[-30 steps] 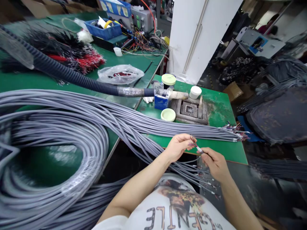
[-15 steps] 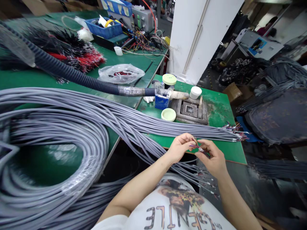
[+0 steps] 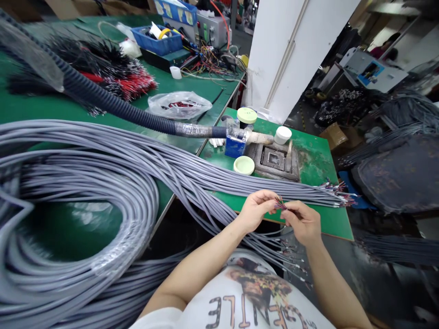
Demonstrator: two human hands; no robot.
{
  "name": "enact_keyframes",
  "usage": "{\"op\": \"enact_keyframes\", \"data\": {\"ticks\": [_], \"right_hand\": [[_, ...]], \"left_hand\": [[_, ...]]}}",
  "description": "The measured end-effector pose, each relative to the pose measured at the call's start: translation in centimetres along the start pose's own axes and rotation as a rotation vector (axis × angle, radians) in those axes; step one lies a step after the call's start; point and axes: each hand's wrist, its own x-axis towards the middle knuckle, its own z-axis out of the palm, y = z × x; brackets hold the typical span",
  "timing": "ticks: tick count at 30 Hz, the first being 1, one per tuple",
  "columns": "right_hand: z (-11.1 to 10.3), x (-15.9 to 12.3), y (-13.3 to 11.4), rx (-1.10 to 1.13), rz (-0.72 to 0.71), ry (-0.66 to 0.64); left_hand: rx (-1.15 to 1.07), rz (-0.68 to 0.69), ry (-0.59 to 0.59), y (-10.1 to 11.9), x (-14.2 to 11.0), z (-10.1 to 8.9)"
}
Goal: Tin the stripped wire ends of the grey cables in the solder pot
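Several thin coloured wires (image 3: 280, 204) fan out between my two hands, in front of the green board's near edge. My left hand (image 3: 256, 211) is closed in a pinch at the left side of these wires. My right hand (image 3: 304, 222) pinches the same bunch from the right, thumb against forefinger, and hides part of it. Just beyond my hands runs a bundle of grey cables (image 3: 247, 182), its stripped coloured ends (image 3: 338, 194) lying at the board's right side. More loose cable ends (image 3: 291, 260) hang below my wrists.
A solder pot (image 3: 274, 159) is set on the green board (image 3: 313, 157), beside a hose nozzle (image 3: 260, 138), a shallow pale dish (image 3: 243, 165) and a white lidded tub (image 3: 282, 135). Large grey cable coils (image 3: 137, 228) cover the left table. A white pillar (image 3: 274, 55) stands behind.
The wires between my hands are now spread in a fan. My right fingers have drawn together around them, and the whitish piece seen there before is hidden. The view has shifted slightly.
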Motion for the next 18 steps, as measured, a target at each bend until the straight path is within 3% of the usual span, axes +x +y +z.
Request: {"op": "enact_keyframes", "data": {"ticks": [8, 14, 18], "right_hand": [[0.0, 0.1, 0.0, -0.045, 0.014, -0.039], [0.9, 0.9, -1.2, -0.152, 0.014, 0.125], [1.3, 1.9, -1.9, -0.269, -0.067, 0.176]], "left_hand": [[0.128, 0.052, -0.033, 0.6, 0.1, -0.1], [0.131, 0.074, 0.087, -0.6, 0.2, 0.0], [0.116, 0.124, 0.151, -1.1, 0.1, 0.2]]}}
